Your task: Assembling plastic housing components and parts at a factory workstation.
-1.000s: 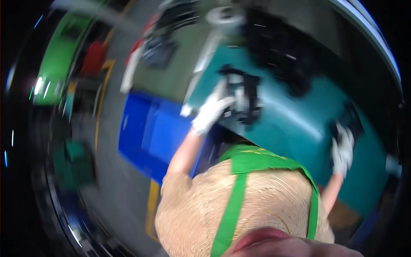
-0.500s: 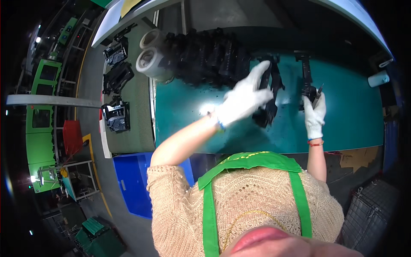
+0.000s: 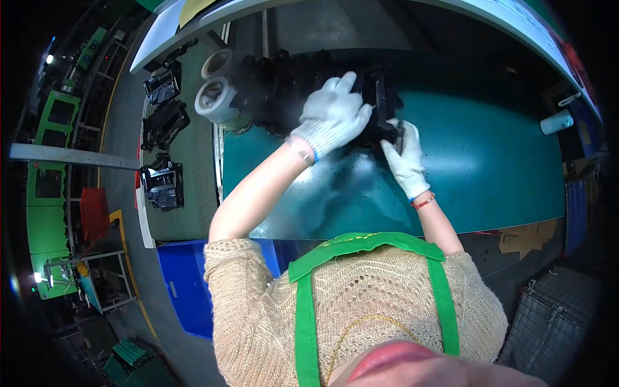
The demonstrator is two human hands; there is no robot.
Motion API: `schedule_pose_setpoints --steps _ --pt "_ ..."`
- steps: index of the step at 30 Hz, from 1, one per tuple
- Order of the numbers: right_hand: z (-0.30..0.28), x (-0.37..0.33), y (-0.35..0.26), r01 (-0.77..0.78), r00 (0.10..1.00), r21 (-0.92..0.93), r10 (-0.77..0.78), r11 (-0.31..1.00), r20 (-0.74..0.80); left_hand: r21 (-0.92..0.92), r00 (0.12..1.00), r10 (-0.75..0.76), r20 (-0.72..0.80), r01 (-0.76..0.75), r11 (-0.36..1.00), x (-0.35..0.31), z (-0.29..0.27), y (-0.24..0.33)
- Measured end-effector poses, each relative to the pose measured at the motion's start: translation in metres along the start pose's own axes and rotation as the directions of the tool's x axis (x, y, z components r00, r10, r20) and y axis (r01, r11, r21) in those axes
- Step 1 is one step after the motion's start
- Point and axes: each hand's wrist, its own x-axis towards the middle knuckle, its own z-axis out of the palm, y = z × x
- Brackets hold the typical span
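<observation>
Black plastic parts [image 3: 271, 87] stand in a dense row along the far left of the green table [image 3: 477, 168]. My left hand [image 3: 332, 113], in a white knitted glove, reaches over the right end of this row. Its thumb and index finger are apart, and the undersides of the fingers are hidden. A long black plastic part [image 3: 385, 97] lies just right of it, alongside the row. My right hand [image 3: 406, 158], gloved too, is closed around the near end of that part. Whether it also holds a small dark tool, I cannot make out.
Two rolls of clear film [image 3: 216, 97] stand at the table's left end. Beyond them, several black parts [image 3: 162, 184] lie on a conveyor belt [image 3: 196, 200]. A blue bin [image 3: 187, 284] sits below. At the right is a pale cylinder [image 3: 556, 122]; a white frame [image 3: 490, 6] crosses the far side.
My right hand has carried the long black part leftward, up to the row. My left hand has shifted left, off the part lying at the row's end. The whole view has moved slightly.
</observation>
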Motion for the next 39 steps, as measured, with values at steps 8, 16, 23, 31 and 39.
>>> schedule_pose_setpoints --steps 8,16,23,31,39 --pt "-0.011 -0.005 -0.003 0.065 0.997 -0.025 -0.064 0.998 0.033 0.010 0.944 -0.154 -0.293 0.164 0.986 -0.149 -0.018 -0.103" --pt "-0.029 -0.014 -0.009 -0.134 0.984 -0.086 0.143 0.987 0.107 0.005 0.554 -0.714 -0.428 0.792 0.611 -0.287 -0.016 -0.278" --pt "-0.004 -0.038 -0.081 0.090 0.994 -0.215 -0.074 0.973 0.077 0.550 0.688 -0.638 -0.347 0.700 0.456 -0.342 -0.022 -0.389" --pt "0.066 -0.083 -0.137 0.236 0.926 -0.128 -0.182 0.963 0.332 0.536 0.689 -0.691 0.217 0.507 0.674 -0.294 -0.085 -0.410" --pt "0.087 -0.118 -0.153 0.089 0.910 -0.144 -0.021 0.986 0.414 0.491 0.411 -0.911 0.026 0.789 0.370 -0.337 -0.121 -0.502"
